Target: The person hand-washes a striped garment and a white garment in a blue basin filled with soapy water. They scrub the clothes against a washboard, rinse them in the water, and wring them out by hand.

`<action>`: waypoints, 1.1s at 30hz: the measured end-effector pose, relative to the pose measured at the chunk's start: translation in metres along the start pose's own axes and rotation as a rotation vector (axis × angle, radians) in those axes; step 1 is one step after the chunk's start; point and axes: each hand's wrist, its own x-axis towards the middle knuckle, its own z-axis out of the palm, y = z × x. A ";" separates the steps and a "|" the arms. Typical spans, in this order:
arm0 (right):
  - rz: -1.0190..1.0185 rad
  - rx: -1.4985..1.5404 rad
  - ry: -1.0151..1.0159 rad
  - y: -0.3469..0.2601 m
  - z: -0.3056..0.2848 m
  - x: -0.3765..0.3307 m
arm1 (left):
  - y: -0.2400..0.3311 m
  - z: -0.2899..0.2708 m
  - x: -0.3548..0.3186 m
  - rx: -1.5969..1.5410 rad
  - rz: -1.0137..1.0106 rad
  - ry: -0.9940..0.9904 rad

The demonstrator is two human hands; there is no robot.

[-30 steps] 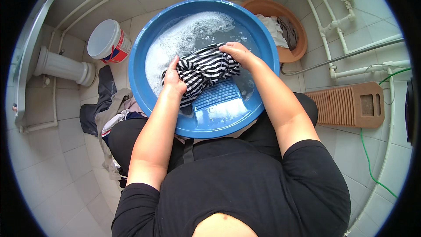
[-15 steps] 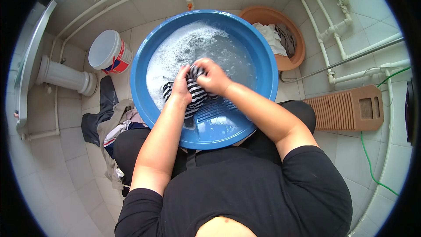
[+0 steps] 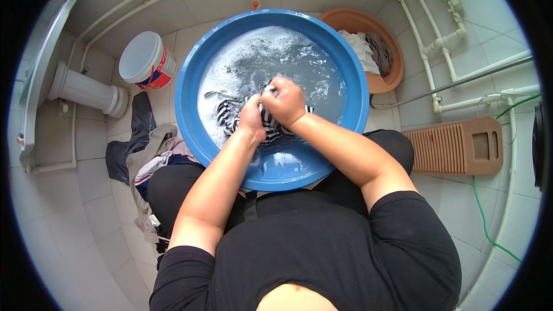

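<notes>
Tiled floor, blue basin [image 3: 193, 75] of suds, left hand [image 3: 252, 118] and right hand [image 3: 283, 101] clenched on striped cloth [image 3: 271, 129] — mostly hidden, partly submerged

Black-and-white striped garment [image 3: 262, 124], wet, bunched into a crumpled wad, lying in soapy water inside the blue basin [image 3: 196, 75]. Most of it sits near the basin's middle, a little toward the person's side; one striped end trails left at the water's surface. Upper part of the wad is hidden under the clenched hands, so its full shape can't be told. Basin is round, plastic, foam covering the far half of the water.
</notes>
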 end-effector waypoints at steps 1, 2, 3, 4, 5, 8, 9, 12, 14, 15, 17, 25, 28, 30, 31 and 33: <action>-0.041 -0.005 -0.009 -0.004 -0.001 -0.003 | 0.004 0.006 -0.009 0.042 0.064 0.057; -0.207 0.065 -0.029 -0.017 0.003 -0.007 | -0.001 -0.018 0.005 -0.143 0.001 -0.186; -0.240 0.073 -0.154 -0.030 -0.001 -0.014 | -0.011 -0.044 0.025 -0.265 0.083 -0.535; -0.277 0.082 -0.279 -0.038 -0.002 -0.018 | -0.010 -0.052 0.037 -0.228 0.063 -0.527; -0.319 0.095 -0.268 -0.035 -0.002 -0.016 | -0.010 -0.056 0.050 -0.188 0.034 -0.530; -0.122 0.110 -0.119 0.013 0.000 0.011 | -0.002 -0.025 0.030 -0.010 -0.069 -0.006; 0.044 -0.009 -0.082 0.038 -0.002 0.021 | 0.013 -0.010 0.006 0.017 -0.279 -0.316; 0.556 -0.150 -0.096 0.112 -0.023 0.041 | 0.005 -0.003 0.000 0.245 -0.011 -0.190; 0.687 -0.157 -0.145 0.147 -0.030 0.037 | -0.003 -0.020 0.027 0.263 0.178 -0.083; 0.687 -0.299 -0.309 0.137 -0.035 0.036 | 0.002 -0.028 0.032 0.309 0.236 -0.115; 0.625 -0.282 -0.553 0.167 -0.031 0.021 | 0.014 -0.025 0.025 0.412 0.325 -0.196; 0.140 0.191 -0.344 0.078 -0.004 0.025 | 0.026 -0.007 0.010 -0.088 -0.005 -0.102; -0.236 0.304 -0.359 0.000 -0.001 0.007 | 0.021 -0.032 0.032 -0.121 0.001 -0.053; -0.382 0.228 -0.386 -0.034 -0.009 -0.006 | 0.018 -0.019 0.015 -0.151 0.102 -0.150; -0.450 0.166 -0.398 -0.037 -0.009 -0.011 | 0.017 -0.016 0.015 -0.001 0.185 -0.086; -0.492 0.108 -0.263 -0.032 -0.010 -0.012 | 0.018 -0.026 0.025 0.172 0.256 -0.142</action>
